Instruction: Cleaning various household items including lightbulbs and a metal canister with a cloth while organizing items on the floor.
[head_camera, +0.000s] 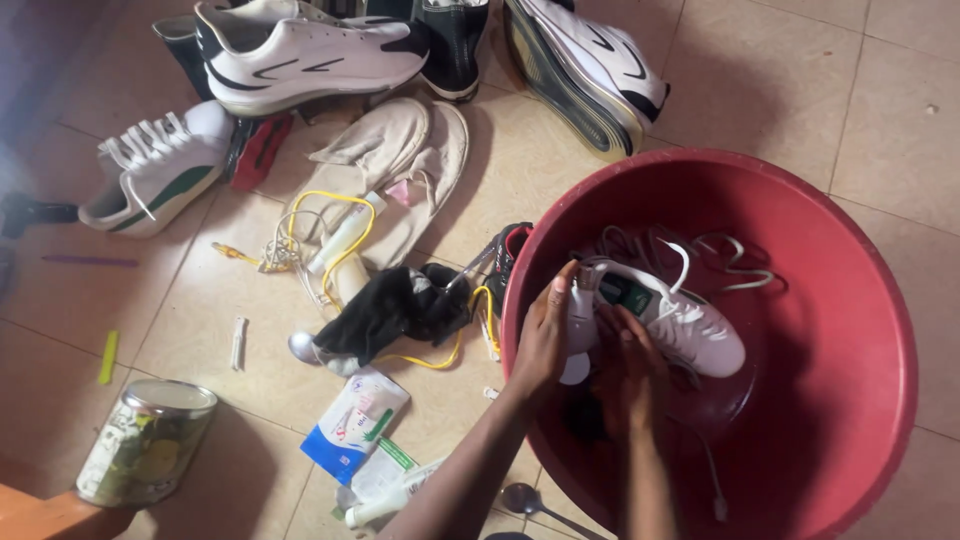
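A big red plastic basin (850, 260) stands on the tiled floor at the right. Inside it lies a white sneaker (690, 325) with a green tongue label and loose white laces. My left hand (545, 335) grips the heel end of that sneaker at the basin's near-left side. My right hand (630, 375) is low in the basin just under and beside the shoe, fingers bent against it; what it holds, if anything, is hidden in shadow.
Left of the basin: a black cloth (395, 305), yellow cord (330, 225), beige insoles (400, 150), soap sachets (355, 420), a metal tin (145, 440) and a spoon (525, 498). More sneakers lie at the top: white-and-green (155, 170), white-and-black (310, 50) and another (590, 65).
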